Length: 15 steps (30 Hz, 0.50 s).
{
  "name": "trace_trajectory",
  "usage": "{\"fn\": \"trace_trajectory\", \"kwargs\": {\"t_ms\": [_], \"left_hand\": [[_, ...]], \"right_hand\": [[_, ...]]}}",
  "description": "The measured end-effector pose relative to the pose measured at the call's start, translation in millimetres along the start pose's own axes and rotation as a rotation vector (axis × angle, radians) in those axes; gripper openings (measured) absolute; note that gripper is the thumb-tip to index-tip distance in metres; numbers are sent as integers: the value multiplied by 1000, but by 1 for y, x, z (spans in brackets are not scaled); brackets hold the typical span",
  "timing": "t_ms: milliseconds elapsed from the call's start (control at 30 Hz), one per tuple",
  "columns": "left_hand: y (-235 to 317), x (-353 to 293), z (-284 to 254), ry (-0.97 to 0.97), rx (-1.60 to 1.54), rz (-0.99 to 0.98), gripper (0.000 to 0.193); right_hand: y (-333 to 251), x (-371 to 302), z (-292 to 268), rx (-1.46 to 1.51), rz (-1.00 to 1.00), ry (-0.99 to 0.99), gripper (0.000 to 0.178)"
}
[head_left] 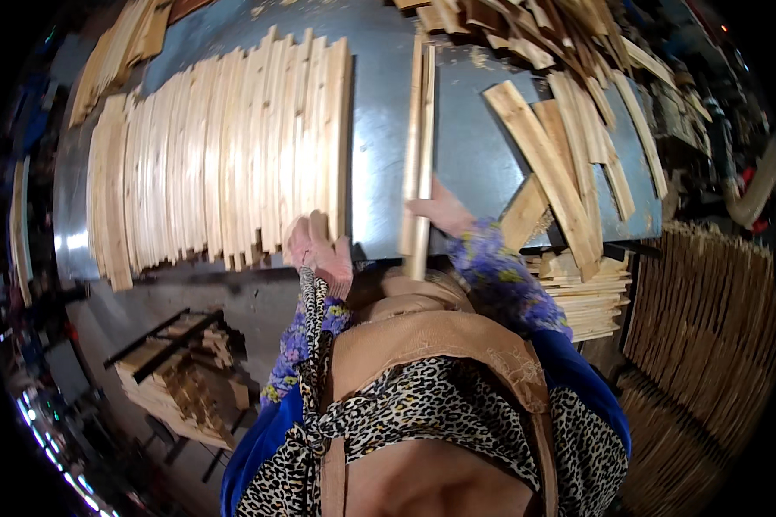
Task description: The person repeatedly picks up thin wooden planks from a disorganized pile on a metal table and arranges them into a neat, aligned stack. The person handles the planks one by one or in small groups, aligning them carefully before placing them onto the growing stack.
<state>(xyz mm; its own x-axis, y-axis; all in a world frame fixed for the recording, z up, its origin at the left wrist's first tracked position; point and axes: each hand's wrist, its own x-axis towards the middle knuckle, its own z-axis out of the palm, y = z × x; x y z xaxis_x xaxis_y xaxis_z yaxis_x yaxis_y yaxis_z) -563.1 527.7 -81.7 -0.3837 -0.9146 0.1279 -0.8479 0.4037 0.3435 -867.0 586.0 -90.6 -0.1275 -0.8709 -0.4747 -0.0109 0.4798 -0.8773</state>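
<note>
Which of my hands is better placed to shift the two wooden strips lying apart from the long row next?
Right, I'd judge: your right hand touches the two strips, thumb across one, while your left hand is at the near end of the long row.

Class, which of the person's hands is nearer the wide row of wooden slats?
Left. The left hand is at the near edge of the slat row; the right hand is farther right, touching two separate slats.

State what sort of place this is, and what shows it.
Most likely a woodworking shop: pale wooden strips lie side by side on a shiny grey table, wood shavings are scattered toward its far side, and a large stack of thin wooden pieces stands at the right.
</note>
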Motion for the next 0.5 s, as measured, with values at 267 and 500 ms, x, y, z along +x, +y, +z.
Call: {"fn": "trace_trajectory", "kwargs": {"t_ms": [267,500], "left_hand": [[13,21,-17,107,-345,59,61],[134,39,16,-486,-560,91,60]], "right_hand": [[-43,33,96,-519,126,-143,98],[10,-109,-151,-925,57,731,85]]}}
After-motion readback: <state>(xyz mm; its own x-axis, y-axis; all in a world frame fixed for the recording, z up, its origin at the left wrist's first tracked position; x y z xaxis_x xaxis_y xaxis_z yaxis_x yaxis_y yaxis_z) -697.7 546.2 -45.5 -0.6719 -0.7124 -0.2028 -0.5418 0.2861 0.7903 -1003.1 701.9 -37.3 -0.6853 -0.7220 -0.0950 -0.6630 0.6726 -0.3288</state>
